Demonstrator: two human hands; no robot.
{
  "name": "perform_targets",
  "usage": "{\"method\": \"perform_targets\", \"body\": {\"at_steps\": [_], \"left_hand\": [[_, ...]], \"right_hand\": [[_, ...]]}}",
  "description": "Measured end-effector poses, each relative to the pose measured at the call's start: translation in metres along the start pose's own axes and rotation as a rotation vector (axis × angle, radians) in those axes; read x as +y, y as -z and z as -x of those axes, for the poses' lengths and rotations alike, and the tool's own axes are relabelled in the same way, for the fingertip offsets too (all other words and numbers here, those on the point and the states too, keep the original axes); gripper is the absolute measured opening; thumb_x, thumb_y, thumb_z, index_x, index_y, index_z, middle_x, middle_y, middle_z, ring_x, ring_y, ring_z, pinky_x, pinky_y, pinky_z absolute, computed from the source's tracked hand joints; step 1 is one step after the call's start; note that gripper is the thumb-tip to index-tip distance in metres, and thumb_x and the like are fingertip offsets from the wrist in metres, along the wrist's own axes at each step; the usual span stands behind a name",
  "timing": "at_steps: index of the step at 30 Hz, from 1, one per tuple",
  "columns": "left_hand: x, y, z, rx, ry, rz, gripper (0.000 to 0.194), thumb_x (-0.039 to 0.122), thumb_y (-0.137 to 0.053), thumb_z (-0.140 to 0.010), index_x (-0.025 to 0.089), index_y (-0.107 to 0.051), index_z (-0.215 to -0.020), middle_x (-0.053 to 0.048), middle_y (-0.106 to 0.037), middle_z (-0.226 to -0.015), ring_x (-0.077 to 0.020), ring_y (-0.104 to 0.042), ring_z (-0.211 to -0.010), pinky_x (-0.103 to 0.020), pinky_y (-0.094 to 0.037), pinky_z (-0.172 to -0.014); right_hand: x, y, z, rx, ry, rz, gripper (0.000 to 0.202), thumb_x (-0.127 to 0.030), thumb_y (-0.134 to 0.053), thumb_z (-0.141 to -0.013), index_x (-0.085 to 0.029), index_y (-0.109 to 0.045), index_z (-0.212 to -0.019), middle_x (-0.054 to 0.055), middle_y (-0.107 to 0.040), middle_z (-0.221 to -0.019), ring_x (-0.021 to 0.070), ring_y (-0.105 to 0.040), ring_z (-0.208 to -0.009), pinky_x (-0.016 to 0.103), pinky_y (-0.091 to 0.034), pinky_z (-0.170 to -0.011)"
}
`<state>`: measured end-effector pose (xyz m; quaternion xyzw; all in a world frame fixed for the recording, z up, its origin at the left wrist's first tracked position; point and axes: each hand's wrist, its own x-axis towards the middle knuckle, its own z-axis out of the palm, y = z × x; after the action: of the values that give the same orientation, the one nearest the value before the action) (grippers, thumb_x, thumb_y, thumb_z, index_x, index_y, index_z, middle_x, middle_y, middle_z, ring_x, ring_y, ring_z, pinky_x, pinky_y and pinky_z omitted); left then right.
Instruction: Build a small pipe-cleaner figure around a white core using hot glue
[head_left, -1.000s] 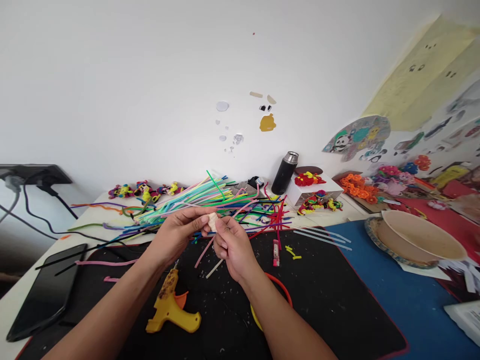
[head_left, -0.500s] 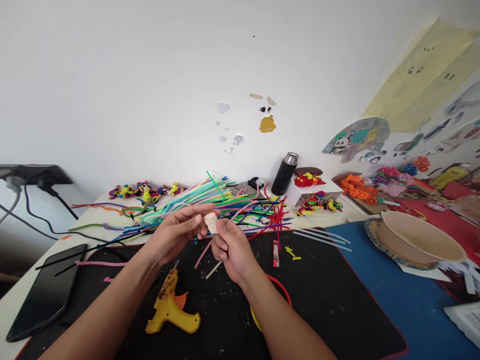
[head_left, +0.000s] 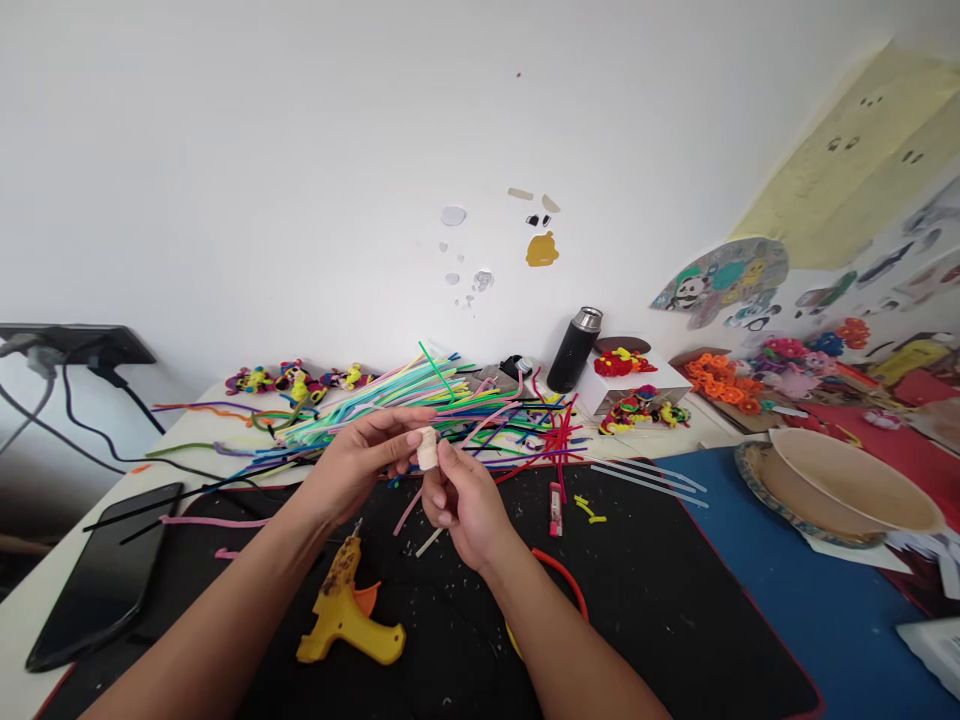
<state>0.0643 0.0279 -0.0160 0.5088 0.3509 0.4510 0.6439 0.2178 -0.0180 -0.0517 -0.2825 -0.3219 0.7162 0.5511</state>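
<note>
Between my hands, above the black mat, is a small cream-coloured roll (head_left: 427, 449) that looks like coiled pipe cleaner. My left hand (head_left: 379, 450) pinches its left side, with the thumb in front and fingers behind. On its right side my right hand (head_left: 465, 495) grips it with the thumb, the other fingers curled under. A yellow hot glue gun (head_left: 349, 615) lies on the mat below my left hand. Behind the hands a heap of coloured pipe cleaners (head_left: 405, 390) spreads along the table.
A black phone or tablet (head_left: 105, 575) rests at left, near a power strip (head_left: 75, 345). A black flask (head_left: 575, 350) stands by a white box (head_left: 600, 385). Beige bowl (head_left: 855, 490), red eraser-like packet (head_left: 555, 508) and glue sticks (head_left: 652, 480) lie to the right.
The roll has turned slightly and stands more upright between my fingers. My left thumb has shifted a little onto it. The whole view has drifted slightly.
</note>
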Motion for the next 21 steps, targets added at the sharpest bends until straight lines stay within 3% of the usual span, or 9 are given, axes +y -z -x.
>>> {"method": "perform_targets", "body": {"at_steps": [6, 12, 21], "left_hand": [[0.0010, -0.0069, 0.0004, 0.088, -0.024, -0.110, 0.035, 0.042, -0.091, -0.072, 0.021, -0.082, -0.098, -0.001, -0.068, -0.080, -0.0094, -0.049, -0.061, -0.021, -0.037, -0.055], [-0.0023, -0.0024, -0.0019, 0.054, 0.025, 0.008, 0.049, 0.058, -0.081, -0.079, 0.016, -0.081, -0.103, -0.002, -0.063, -0.067, -0.0123, -0.050, -0.058, -0.023, -0.037, -0.053], [-0.0038, 0.0012, -0.0022, 0.010, 0.051, 0.047, 0.044, 0.053, -0.079, -0.083, 0.015, -0.081, -0.104, -0.003, -0.066, -0.069, -0.0133, -0.053, -0.058, -0.024, -0.039, -0.053]], "right_hand": [[0.0044, 0.0010, -0.0002, -0.008, 0.043, 0.017, 0.040, -0.055, -0.071, -0.090, -0.018, -0.057, -0.085, -0.009, -0.045, -0.053, 0.0040, -0.028, -0.038, 0.021, -0.013, -0.040], [0.0004, 0.0000, 0.0011, -0.023, 0.001, 0.012, 0.043, -0.058, -0.070, -0.090, -0.016, -0.063, -0.088, -0.011, -0.039, -0.050, 0.0039, -0.025, -0.037, 0.022, -0.011, -0.040], [0.0001, -0.0007, 0.0023, -0.019, -0.021, 0.011, 0.048, -0.061, -0.073, -0.086, -0.014, -0.066, -0.090, -0.011, -0.037, -0.050, 0.0037, -0.025, -0.037, 0.022, -0.011, -0.041]]}}
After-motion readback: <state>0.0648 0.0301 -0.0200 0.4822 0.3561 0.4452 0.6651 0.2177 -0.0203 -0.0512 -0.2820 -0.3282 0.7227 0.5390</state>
